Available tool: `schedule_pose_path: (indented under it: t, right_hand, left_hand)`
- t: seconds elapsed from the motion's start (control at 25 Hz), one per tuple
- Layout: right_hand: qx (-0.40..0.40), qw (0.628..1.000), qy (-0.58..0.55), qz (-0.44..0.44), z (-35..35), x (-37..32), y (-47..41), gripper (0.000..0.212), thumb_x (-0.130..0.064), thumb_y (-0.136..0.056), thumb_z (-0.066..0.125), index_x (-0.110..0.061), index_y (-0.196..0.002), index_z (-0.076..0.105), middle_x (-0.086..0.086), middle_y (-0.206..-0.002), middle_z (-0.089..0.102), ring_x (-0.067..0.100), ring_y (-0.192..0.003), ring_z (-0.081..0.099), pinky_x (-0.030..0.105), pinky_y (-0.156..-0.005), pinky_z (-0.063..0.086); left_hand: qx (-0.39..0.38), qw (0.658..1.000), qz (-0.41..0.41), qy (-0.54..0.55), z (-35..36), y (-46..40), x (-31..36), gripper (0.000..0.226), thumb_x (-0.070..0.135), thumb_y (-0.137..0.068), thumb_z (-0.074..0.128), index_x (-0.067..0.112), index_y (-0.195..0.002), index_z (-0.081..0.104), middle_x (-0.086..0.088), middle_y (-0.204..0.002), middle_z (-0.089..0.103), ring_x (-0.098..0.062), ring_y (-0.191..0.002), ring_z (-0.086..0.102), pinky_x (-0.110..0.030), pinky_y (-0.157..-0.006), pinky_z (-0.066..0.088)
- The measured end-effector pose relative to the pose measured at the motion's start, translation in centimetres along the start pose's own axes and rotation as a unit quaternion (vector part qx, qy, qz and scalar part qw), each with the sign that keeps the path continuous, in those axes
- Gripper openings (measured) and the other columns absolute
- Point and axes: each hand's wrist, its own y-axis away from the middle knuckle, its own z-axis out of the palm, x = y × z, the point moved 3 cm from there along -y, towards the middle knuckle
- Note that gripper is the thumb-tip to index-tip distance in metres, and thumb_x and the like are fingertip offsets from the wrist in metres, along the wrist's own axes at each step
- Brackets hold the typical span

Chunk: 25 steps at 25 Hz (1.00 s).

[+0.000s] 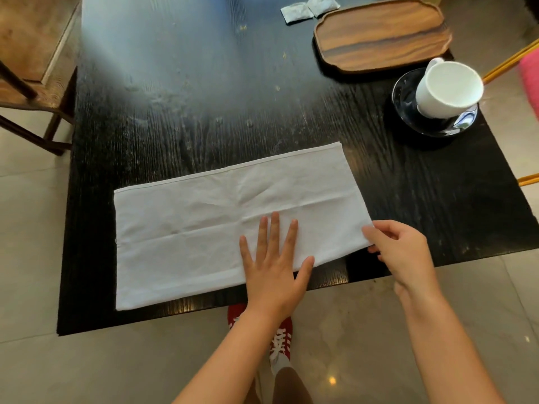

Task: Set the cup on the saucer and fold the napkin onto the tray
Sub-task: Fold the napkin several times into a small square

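bright daylight glare across far table [163, 71], wide-angle warp at edges, cup [449, 86] slightly blurred.

I saw a dark wooden table [180, 91] with a strong grain and a dull glare across its far half. A white napkin [204, 228], folded into a long band, lay flat near the front edge, its near left corner close to the rim. At the far right a wooden tray [382, 33] sat bare on the top. Just in front of it stood a dark saucer [405, 94]. Two small grey sachets [309, 7] lay side by side left of the tray.
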Motion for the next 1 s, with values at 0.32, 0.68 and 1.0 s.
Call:
schedule_pose_path:
  t: [0.32, 0.68, 1.0]
  right_hand:
    - [-0.040, 0.986, 0.049, -0.154, 3.3, -5.2, 3.8, 0.004, -0.025, -0.083, 0.065, -0.021, -0.084, 0.068, -0.010, -0.079, 0.067, 0.004, -0.076, 0.062, 0.018, -0.065, 0.050]
    - [-0.063, 0.940, 0.154, -0.299, 11.4, -8.2, 8.4, 0.009, -0.027, -0.082, 0.066, -0.019, -0.086, 0.067, -0.009, -0.079, 0.061, 0.009, -0.072, 0.057, 0.037, -0.076, 0.054]
    - [-0.087, 0.906, 0.160, -0.382, 19.2, -8.3, 13.9, 0.012, -0.026, -0.077, 0.064, -0.019, -0.085, 0.069, -0.006, -0.075, 0.067, 0.001, -0.064, 0.050, 0.018, -0.073, 0.040]
  left_hand:
    - [-0.013, 0.855, -0.181, 0.485, -11.0, -7.8, 1.6, 0.037, 0.050, -0.085, 0.051, 0.017, -0.087, 0.068, 0.002, -0.087, 0.072, -0.015, -0.081, 0.068, -0.030, -0.076, 0.049]
    - [-0.051, 0.910, -0.143, 0.385, -17.2, -11.5, -4.6, 0.006, 0.019, -0.081, 0.068, 0.013, -0.081, 0.070, 0.004, -0.066, 0.063, 0.000, -0.051, 0.058, -0.014, -0.051, 0.043]
    - [-0.023, 0.894, -0.167, 0.416, -19.3, -7.1, -16.4, 0.016, 0.012, -0.082, 0.063, 0.014, -0.097, 0.069, -0.001, -0.090, 0.072, -0.010, -0.081, 0.066, -0.028, -0.074, 0.049]
